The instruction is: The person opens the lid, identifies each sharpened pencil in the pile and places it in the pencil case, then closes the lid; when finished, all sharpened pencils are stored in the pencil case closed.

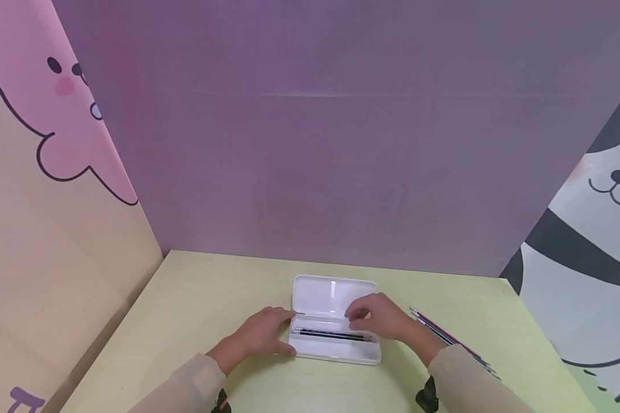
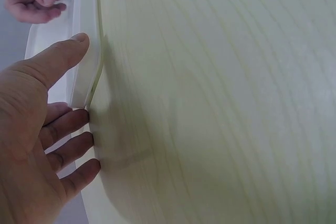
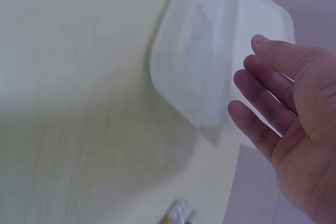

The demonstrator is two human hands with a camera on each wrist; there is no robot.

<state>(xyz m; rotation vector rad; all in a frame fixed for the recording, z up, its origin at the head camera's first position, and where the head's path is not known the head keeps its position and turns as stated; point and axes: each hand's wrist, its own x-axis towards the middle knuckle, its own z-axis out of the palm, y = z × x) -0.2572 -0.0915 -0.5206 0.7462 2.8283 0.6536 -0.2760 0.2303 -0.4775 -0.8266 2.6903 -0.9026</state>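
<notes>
It is looking like a child's study corner: a pale wooden desk is lying under the hands, and cartoon animal panels, a pink bear left and a panda right, are enclosing it.

Table – pale yellow-green wood-grain top, walled by panels on the left, far and right sides. White pencil case sits directly on it, near-centre, lid open and laid back toward the far side, dark pencils lying lengthwise in the tray. Loose bundle of pencils lies on the tabletop right of the case – angled diagonally, apart from it.
</notes>
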